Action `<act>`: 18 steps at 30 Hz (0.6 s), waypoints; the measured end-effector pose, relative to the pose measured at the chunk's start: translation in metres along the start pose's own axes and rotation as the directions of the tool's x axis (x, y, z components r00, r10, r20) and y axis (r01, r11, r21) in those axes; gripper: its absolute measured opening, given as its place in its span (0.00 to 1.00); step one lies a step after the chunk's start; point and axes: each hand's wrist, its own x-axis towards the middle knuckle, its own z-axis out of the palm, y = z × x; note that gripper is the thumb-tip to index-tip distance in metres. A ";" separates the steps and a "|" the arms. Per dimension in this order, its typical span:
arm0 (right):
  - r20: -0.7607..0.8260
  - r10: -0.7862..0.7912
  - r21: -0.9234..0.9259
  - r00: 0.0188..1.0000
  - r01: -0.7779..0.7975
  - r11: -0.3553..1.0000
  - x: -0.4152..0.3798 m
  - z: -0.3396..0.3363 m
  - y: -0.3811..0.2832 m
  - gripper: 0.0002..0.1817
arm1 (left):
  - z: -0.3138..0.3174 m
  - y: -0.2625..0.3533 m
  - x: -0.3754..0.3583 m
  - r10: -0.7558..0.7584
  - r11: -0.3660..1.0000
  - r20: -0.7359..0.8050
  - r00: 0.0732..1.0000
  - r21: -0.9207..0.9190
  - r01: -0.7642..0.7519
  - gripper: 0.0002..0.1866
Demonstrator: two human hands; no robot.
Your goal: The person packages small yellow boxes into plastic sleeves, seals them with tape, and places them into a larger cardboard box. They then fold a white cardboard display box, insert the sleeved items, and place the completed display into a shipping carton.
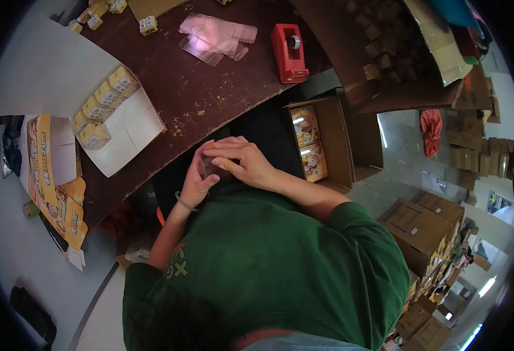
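My left hand (197, 182), with a thin bracelet at the wrist, and my right hand (242, 159) meet just off the near edge of the dark brown table (198, 99). Together they pinch a small clear plastic piece (210, 168), mostly covered by my fingers. The right hand's fingers curl over its top while the left hand's thumb and fingers hold it from below. My green shirt (269, 269) fills the lower part of the view.
On the table lie a pile of clear plastic sleeves (216, 35), a red tape dispenser (289, 52) and a white tray (128, 131) with several small yellow boxes (102, 105). An open carton (336, 137) stands beside me, flat yellow printed cartons (52, 181) lie at left, and stacked cartons (421, 228) rise at right.
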 end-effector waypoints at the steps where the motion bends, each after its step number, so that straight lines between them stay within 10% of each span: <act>1: -0.004 -0.019 0.000 1.000 0.019 1.000 0.002 -0.005 0.000 0.14 | 0.005 0.006 0.006 0.017 1.000 -0.005 1.000 0.024 -0.016 0.49; 5: -0.043 0.041 0.131 0.998 -0.035 0.991 0.018 -0.021 -0.002 0.12 | 0.020 0.018 0.022 0.007 1.000 -0.063 0.998 -0.007 -0.007 0.47; 9: -0.085 -0.212 -0.124 0.974 0.201 0.972 0.021 -0.027 0.002 0.13 | 0.024 0.033 0.035 0.003 1.000 -0.079 0.997 0.019 -0.001 0.48; 15: -0.154 -0.039 0.155 0.987 0.063 0.986 0.019 -0.011 0.016 0.27 | 0.021 0.027 0.035 0.012 1.000 -0.089 0.996 0.010 -0.011 0.50; 16: 0.030 0.231 0.561 0.972 -0.208 0.801 0.019 -0.009 0.010 0.37 | 0.021 0.029 0.038 0.027 1.000 -0.090 0.996 -0.004 -0.028 0.51; 18: 0.001 0.160 0.338 0.987 -0.151 0.929 0.024 -0.019 0.015 0.41 | 0.015 0.027 0.046 0.102 0.962 -0.163 0.981 0.266 -0.056 0.52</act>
